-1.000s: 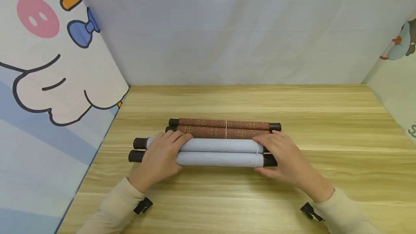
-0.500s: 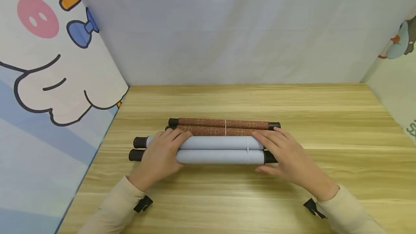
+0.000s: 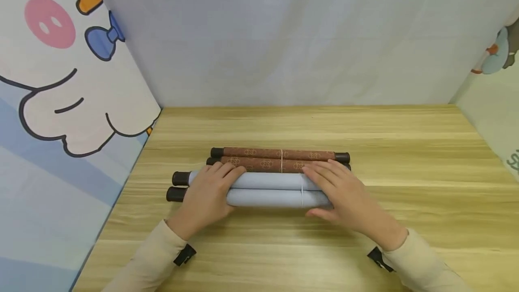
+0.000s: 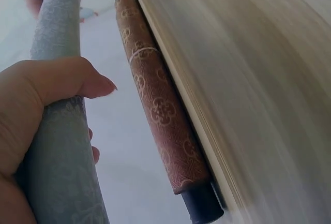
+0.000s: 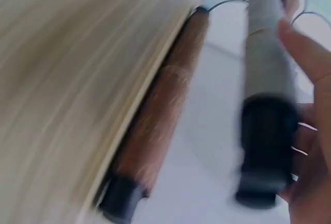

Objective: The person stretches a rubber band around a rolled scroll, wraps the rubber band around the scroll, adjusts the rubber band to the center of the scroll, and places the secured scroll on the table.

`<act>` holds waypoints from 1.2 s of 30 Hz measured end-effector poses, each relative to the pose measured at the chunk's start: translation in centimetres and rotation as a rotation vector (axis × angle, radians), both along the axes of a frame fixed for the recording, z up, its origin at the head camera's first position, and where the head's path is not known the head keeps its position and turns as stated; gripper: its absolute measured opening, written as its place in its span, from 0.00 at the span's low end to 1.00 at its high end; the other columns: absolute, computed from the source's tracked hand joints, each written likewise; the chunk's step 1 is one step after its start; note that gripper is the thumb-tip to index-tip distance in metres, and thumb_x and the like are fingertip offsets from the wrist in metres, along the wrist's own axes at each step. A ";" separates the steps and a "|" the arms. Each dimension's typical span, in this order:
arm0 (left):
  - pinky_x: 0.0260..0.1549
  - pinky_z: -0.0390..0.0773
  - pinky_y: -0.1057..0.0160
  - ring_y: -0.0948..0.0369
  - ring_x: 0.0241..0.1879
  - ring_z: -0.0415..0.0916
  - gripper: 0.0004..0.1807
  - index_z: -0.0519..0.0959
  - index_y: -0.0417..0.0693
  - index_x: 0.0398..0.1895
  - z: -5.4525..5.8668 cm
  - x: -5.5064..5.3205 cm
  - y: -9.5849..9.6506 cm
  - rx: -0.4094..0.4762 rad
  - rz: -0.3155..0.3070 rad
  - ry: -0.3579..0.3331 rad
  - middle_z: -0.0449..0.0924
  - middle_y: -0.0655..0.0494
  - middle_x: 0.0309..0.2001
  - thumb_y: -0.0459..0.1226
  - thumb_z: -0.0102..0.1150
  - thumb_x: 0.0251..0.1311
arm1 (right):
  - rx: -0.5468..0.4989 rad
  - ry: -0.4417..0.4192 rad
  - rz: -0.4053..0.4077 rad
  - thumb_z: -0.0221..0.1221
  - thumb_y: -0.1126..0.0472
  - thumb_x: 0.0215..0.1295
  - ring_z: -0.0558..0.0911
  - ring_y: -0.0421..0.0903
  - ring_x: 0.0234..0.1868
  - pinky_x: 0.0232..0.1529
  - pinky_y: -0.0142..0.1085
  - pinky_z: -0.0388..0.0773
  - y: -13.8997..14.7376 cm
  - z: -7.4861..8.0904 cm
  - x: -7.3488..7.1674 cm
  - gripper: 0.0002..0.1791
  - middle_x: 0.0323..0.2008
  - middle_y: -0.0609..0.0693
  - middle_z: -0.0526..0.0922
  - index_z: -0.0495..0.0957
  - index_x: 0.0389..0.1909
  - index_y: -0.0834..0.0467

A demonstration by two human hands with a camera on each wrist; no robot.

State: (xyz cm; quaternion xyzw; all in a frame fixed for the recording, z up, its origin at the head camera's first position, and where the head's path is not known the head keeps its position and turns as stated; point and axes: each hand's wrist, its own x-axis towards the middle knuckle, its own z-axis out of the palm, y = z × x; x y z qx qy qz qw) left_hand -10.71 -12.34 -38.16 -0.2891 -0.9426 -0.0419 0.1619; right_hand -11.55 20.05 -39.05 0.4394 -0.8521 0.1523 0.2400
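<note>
A light blue scroll point(image 3: 267, 197), its two rolls side by side, is held crosswise above the table. My left hand point(image 3: 207, 195) grips it near its left end, thumb on the near side and fingers over the far side. Round the right end, my right hand point(image 3: 344, 195) holds it the same way, hiding the right end caps in the head view. A thin white band point(image 3: 302, 193) loops both rolls just left of my right fingers. In the right wrist view a black end cap point(image 5: 264, 151) sticks out beside that hand.
Behind the blue scroll, a brown patterned scroll point(image 3: 251, 152) with black ends lies on the wooden table point(image 3: 284, 125), tied with a pale band point(image 3: 281, 154). A white cloth backdrop point(image 3: 284, 48) stands at the back, and a cartoon-printed panel point(image 3: 93, 116) at the left.
The white band has slid leftward along the blue scroll with my right hand. The scroll and my left hand have shifted slightly right. The brown scroll has stayed put.
</note>
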 end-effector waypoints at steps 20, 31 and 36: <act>0.43 0.78 0.54 0.56 0.44 0.79 0.41 0.76 0.53 0.57 -0.4 0.1 2.6 -0.005 -0.031 0.033 0.81 0.58 0.47 0.43 0.79 0.30 | 0.056 0.021 -0.034 0.75 0.39 0.41 0.82 0.51 0.51 0.56 0.45 0.79 -1.5 -0.7 0.1 0.49 0.50 0.54 0.83 0.73 0.62 0.62; 0.45 0.78 0.55 0.57 0.44 0.79 0.43 0.76 0.55 0.57 -0.5 0.0 2.2 -0.005 0.021 0.030 0.81 0.59 0.47 0.44 0.81 0.26 | 0.048 -0.052 -0.079 0.75 0.37 0.37 0.81 0.52 0.52 0.56 0.49 0.77 0.7 0.0 -0.1 0.55 0.55 0.55 0.81 0.70 0.67 0.61; 0.46 0.78 0.54 0.56 0.44 0.79 0.44 0.75 0.54 0.59 -0.5 0.1 1.0 -0.010 -0.008 0.029 0.81 0.59 0.47 0.46 0.80 0.30 | 0.059 -0.080 -0.095 0.75 0.41 0.38 0.82 0.50 0.47 0.48 0.47 0.80 2.7 -0.7 0.0 0.49 0.49 0.53 0.83 0.73 0.62 0.60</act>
